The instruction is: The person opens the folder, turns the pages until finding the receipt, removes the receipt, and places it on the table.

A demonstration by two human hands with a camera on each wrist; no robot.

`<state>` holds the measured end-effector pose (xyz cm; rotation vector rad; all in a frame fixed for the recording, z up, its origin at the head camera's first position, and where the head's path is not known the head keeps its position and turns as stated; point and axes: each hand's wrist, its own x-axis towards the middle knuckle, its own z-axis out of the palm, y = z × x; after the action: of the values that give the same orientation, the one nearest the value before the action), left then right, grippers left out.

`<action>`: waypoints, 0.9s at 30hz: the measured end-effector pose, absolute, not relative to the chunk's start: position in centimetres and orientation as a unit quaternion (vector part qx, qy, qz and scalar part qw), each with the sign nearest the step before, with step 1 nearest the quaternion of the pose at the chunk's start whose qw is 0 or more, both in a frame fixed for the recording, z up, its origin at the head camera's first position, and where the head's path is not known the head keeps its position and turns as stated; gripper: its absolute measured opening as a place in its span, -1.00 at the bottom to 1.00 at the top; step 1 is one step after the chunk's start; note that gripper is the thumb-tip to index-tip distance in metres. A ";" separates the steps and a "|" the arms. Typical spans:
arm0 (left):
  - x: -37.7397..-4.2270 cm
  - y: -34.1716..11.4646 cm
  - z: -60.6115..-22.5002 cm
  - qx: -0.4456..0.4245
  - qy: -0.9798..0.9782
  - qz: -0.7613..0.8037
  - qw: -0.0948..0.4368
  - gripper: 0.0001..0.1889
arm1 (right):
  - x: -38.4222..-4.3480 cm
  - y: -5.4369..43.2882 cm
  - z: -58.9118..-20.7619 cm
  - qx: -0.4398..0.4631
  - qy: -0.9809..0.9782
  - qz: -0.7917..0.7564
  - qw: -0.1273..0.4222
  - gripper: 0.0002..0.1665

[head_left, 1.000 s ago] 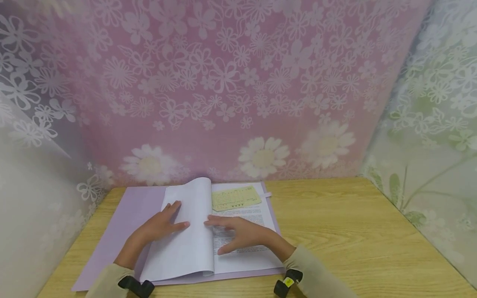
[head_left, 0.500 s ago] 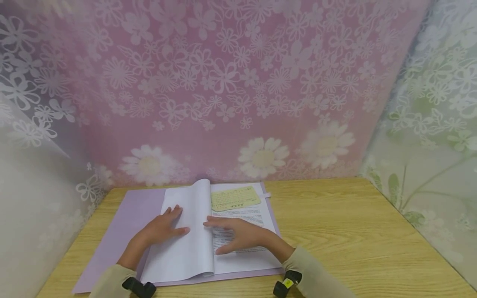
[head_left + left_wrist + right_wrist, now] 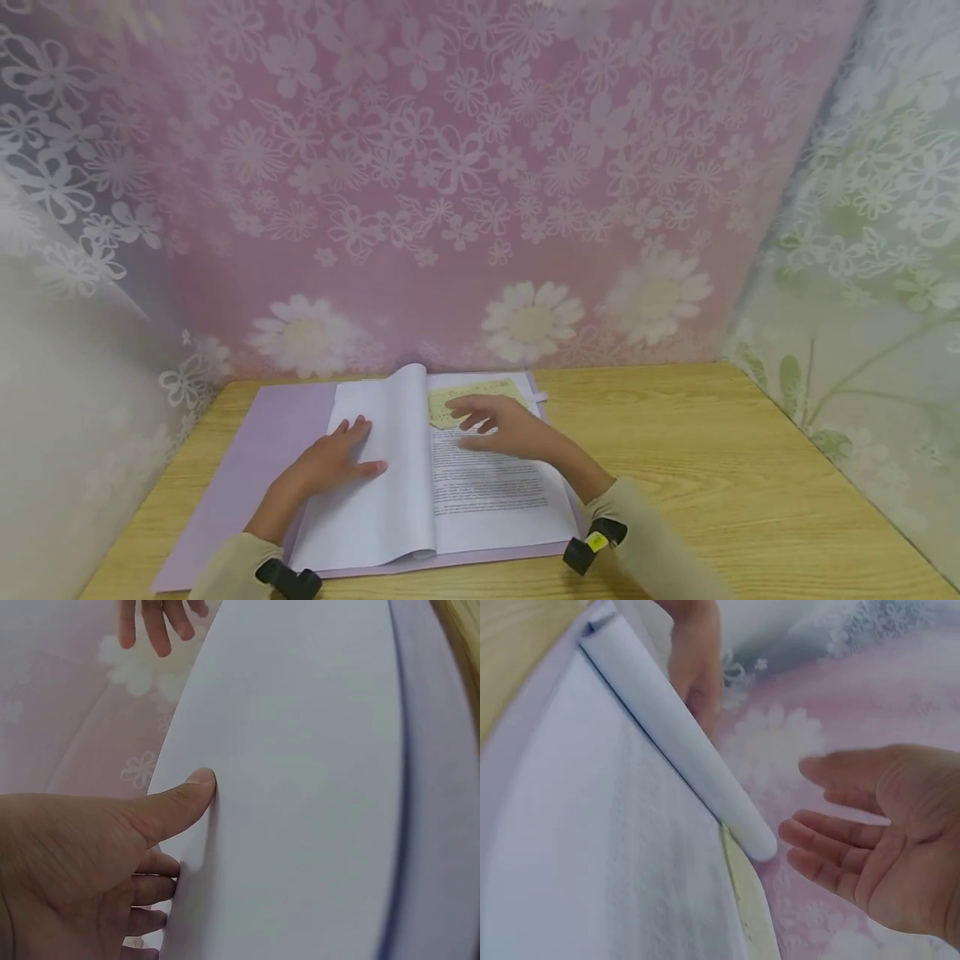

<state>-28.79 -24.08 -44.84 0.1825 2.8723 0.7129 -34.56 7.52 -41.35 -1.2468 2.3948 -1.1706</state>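
A purple folder (image 3: pixel 247 467) lies spread on the table with white sheets in it. On its left half the turned-over sheets (image 3: pixel 367 508) curve up into a rolled bend near the middle. My left hand (image 3: pixel 326 462) rests on these sheets, fingers spread and thumb apart, as the left wrist view also shows. My right hand (image 3: pixel 506 427) hovers over the printed page (image 3: pixel 487 483) on the right, its fingers loosely bent and holding nothing. Behind it, a yellow slip with a printed grid (image 3: pixel 444 398) lies at the page's top, partly covered by the hand.
The wooden table (image 3: pixel 697 475) extends to the right of the folder. A pink flowered wall covering (image 3: pixel 465 275) rises directly behind the table, and pale flowered sides stand at left and right. A small white tab (image 3: pixel 542 397) sticks out from the folder's right edge.
My right hand has lifted off the bend of the turned sheets and moved up and right, over the yellow slip. The left hand stays on the sheets.
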 end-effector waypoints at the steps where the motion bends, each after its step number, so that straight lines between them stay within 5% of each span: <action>1: -28.8 -24.0 -44.8 0.063 0.965 0.239 0.087 0.00 | -35.2 7.9 -41.0 -0.412 0.815 -0.399 0.086 -0.40; 13: -28.6 -23.5 -43.9 0.080 0.972 0.208 0.077 -0.09 | -42.7 10.9 -39.6 -0.254 0.888 -0.367 0.113 -0.47; 27: -28.6 -24.5 -43.9 0.107 0.963 0.226 0.101 -0.10 | -45.1 10.2 -40.2 -0.121 0.915 -0.336 0.188 -0.37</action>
<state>-28.61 -24.50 -43.94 0.3150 2.8453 0.6685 -45.09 10.23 -40.22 -0.3397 2.5741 -0.9458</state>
